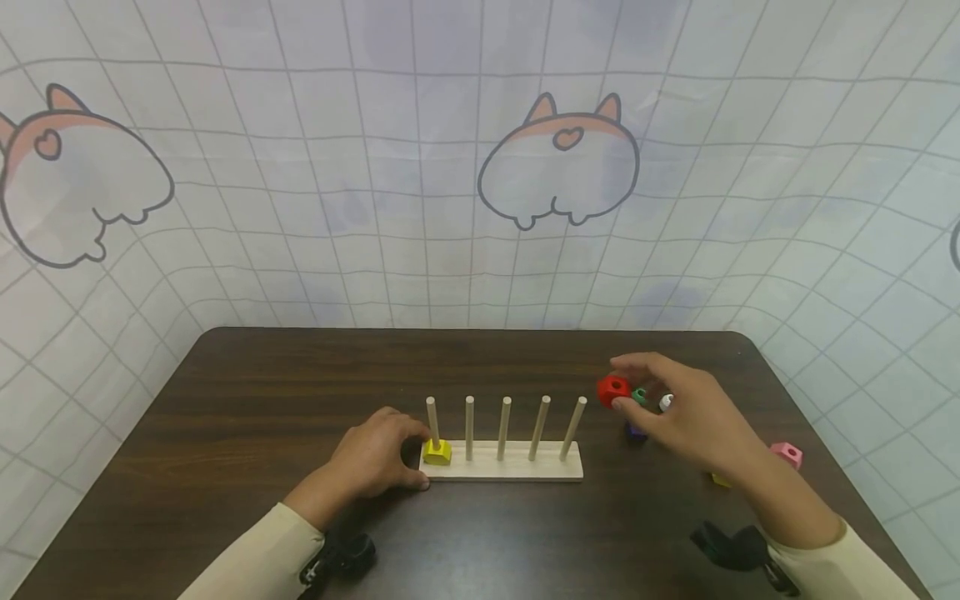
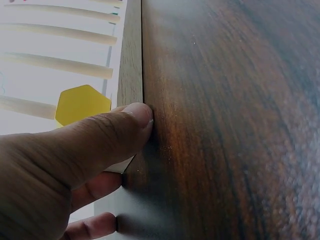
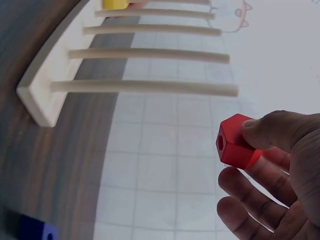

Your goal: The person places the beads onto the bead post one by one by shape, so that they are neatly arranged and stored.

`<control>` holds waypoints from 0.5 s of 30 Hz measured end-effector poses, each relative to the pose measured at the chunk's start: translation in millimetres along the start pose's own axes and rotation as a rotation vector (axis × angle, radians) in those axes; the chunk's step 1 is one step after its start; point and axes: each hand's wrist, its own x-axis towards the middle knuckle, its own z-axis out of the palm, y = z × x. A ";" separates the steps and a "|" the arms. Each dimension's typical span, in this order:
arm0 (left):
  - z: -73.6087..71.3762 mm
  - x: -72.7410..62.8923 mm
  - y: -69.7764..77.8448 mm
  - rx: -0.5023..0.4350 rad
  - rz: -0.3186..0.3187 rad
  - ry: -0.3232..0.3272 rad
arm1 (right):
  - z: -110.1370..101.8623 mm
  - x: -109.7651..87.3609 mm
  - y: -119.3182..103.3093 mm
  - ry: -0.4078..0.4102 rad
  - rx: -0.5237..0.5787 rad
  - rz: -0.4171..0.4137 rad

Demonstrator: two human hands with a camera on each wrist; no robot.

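Note:
A wooden peg board (image 1: 517,471) with several upright pegs stands on the table. On its leftmost peg a yellow hexagonal bead (image 1: 437,454) sits down at the base. My left hand (image 1: 367,457) holds the board's left end, thumb along the front edge and fingers behind, as the left wrist view shows. Between thumb and fingers my right hand (image 1: 697,417) pinches a red hexagonal bead (image 3: 235,142), raised in the air to the right of the rightmost peg. The hole of the red bead faces the pegs in the right wrist view.
Loose beads lie on the dark table (image 1: 285,375) around and under the right arm: a green one (image 1: 638,396), a white one (image 1: 666,402), a dark blue one (image 3: 37,229), a pink one (image 1: 787,453) and a partly hidden yellow one (image 1: 720,480). A patterned curtain (image 1: 375,208) hangs behind.

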 end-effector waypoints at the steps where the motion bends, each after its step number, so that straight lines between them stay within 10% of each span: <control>1: 0.1 0.1 0.0 0.000 0.002 0.002 | -0.5 1.4 -1.7 0.003 -0.004 -0.006; 15: -0.3 0.8 0.3 -0.002 0.005 0.007 | 3.4 18.6 -26.4 0.030 0.093 -0.086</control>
